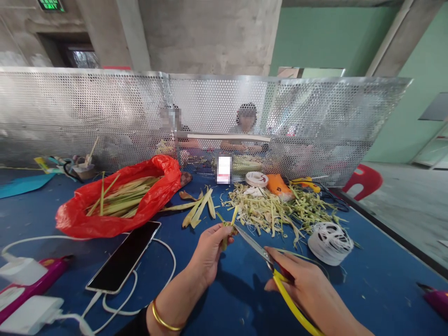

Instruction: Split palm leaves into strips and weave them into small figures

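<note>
My left hand point(209, 252) is closed in a pinch on a small piece of green-yellow leaf strip point(229, 224), held above the blue table point(231, 298). My right hand point(303, 284) grips yellow-handled scissors point(261, 252); their blade tips meet the strip right at my left fingers. A gold bangle sits on my left wrist. Just beyond lies a heap of cut leaf scraps point(276, 210), and a few loose leaf strips point(201, 207) lie to its left.
A red plastic bag point(122, 200) of long leaves lies at left, with a phone point(124, 256) on a white cable in front of it. A spool of white string point(331, 240), a tape roll point(256, 178) and an orange object point(278, 185) sit right. Two people sit behind a perforated metal screen point(210, 116).
</note>
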A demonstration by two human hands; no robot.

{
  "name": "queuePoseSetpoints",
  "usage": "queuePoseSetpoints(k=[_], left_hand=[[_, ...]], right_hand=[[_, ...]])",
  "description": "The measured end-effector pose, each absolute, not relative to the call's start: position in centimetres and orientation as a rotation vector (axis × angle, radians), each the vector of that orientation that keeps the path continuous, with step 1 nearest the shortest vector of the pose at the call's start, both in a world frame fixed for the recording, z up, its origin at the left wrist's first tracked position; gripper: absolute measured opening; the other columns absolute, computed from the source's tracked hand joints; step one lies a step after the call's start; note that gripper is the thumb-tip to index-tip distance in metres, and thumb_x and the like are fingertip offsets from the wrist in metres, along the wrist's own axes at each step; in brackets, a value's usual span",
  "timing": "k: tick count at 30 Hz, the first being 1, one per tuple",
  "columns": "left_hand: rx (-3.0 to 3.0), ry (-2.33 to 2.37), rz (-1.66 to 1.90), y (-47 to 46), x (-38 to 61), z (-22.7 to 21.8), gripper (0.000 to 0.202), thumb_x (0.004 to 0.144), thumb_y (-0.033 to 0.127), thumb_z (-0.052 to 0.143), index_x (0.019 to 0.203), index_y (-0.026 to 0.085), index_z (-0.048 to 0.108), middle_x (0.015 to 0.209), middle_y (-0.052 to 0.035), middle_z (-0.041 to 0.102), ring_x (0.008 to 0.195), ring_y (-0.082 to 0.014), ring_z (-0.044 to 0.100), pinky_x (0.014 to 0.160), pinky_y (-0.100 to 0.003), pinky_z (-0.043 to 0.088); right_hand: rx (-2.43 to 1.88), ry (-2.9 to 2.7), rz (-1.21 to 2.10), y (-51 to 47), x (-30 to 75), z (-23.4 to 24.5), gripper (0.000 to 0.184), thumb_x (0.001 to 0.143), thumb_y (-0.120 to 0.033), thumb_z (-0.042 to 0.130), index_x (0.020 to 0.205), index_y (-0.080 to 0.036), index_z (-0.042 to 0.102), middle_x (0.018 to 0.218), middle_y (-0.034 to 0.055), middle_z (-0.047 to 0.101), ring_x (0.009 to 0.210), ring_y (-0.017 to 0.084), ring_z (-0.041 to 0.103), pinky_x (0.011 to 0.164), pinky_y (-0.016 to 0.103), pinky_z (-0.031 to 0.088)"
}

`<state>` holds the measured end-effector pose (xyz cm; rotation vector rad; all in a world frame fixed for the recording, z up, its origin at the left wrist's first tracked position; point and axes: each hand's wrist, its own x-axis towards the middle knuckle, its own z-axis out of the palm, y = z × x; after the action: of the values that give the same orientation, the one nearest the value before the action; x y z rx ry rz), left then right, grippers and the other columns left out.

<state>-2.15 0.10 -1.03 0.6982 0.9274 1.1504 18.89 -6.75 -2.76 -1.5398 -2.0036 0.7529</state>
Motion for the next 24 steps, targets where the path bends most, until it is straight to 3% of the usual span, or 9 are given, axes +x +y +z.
queuePoseSetpoints(k=[8,19,24], left_hand=[[0.908,1.066,1.251,-0.2,-1.9,-0.4,0.01,0.061,0.025,0.071,0.063,0.016,0.068,0.058,-0.0005,0.061,0.056,-0.0102,0.048,0.061,-0.022,0.039],[0.88,1.066,1.168,0.7,-2.4,-1.8,0.015,0.066,0.03,0.07,0.069,0.015,0.069,0.063,-0.0003,0.062,0.057,-0.0088,0.051,0.058,-0.02,0.037],[0.832,1.024,1.163,0.6,-2.5,-1.6,0.018,0.066,0.031,0.073,0.072,0.014,0.071,0.073,-0.0036,0.067,0.059,-0.0082,0.053,0.059,-0.02,0.039]], right_hand=[[-1.52,-1.995,0.648,-6.8,19.0,-2.7,0.051,0.079,-0.038,0.064,0.127,-0.024,0.057,0.106,0.008,0.069,0.073,0.02,0.07,0.076,0.027,0.056],[-1.501,-1.988,0.614,-6.7,18.6,-2.9,0.048,0.076,-0.035,0.065,0.123,-0.024,0.06,0.102,0.0072,0.071,0.083,0.022,0.07,0.072,0.024,0.056],[-1.65,-1.824,0.499,-6.3,18.9,-1.9,0.045,0.078,-0.04,0.062,0.12,-0.022,0.062,0.09,0.0053,0.073,0.074,0.021,0.068,0.069,0.025,0.055]])
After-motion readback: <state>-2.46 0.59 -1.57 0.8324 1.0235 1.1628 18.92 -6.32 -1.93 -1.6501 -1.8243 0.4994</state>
